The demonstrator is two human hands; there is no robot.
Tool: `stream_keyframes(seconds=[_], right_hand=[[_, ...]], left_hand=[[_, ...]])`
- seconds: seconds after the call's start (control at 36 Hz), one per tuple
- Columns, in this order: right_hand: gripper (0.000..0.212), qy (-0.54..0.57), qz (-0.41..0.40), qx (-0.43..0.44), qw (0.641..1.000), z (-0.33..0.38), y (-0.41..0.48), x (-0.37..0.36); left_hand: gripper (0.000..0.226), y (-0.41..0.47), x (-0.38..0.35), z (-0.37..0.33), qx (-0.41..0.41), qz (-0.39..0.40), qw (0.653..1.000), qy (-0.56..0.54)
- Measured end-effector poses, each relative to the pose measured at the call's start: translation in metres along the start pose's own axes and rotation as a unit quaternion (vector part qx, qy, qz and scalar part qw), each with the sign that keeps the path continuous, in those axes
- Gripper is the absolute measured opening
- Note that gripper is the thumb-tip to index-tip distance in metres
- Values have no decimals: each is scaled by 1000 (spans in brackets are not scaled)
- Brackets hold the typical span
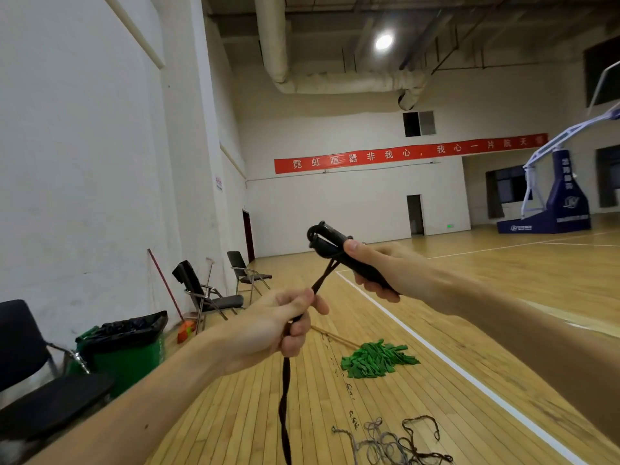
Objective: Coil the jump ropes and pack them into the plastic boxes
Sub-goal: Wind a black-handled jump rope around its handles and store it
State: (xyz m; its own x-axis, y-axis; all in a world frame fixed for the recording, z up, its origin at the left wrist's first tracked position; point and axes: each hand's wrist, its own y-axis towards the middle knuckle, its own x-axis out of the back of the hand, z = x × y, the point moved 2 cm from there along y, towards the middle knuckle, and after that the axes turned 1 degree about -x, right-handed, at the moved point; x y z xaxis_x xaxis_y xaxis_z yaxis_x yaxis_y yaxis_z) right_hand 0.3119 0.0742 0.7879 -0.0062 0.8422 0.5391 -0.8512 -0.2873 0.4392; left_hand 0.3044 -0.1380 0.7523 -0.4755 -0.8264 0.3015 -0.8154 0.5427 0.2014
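My right hand (pixel 379 270) grips the two black handles (pixel 330 245) of a jump rope, held together at chest height. Two strands of dark cord (pixel 323 275) run from the handle tips down to my left hand (pixel 281 325), which holds them in a curled fist. Below that fist the doubled rope (pixel 285 407) hangs twisted toward the floor and leaves the bottom of the view. More loose ropes (pixel 396 441), grey and brown, lie tangled on the wooden floor at the lower right. No plastic box is in view.
A green mop head (pixel 375 360) with a wooden stick lies on the floor ahead. A green bin (pixel 127 354) with a black liner and several black chairs (pixel 208 297) stand along the left wall. A basketball stand (pixel 553 199) is far right.
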Motion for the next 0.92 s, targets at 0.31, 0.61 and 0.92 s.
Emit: stream_keyframes(seconds=[0.31, 0.61, 0.92], right_hand=[[78, -206, -83, -33, 974, -19, 16, -9], [64, -302, 15, -36, 952, 3, 9, -19], [68, -345, 141, 5, 928, 27, -12, -38]], left_hand=[[33, 0, -20, -15, -42, -74, 850, 521], [17, -8, 2, -72, -136, -41, 745, 652], [11, -12, 22, -102, -126, 34, 874, 469]])
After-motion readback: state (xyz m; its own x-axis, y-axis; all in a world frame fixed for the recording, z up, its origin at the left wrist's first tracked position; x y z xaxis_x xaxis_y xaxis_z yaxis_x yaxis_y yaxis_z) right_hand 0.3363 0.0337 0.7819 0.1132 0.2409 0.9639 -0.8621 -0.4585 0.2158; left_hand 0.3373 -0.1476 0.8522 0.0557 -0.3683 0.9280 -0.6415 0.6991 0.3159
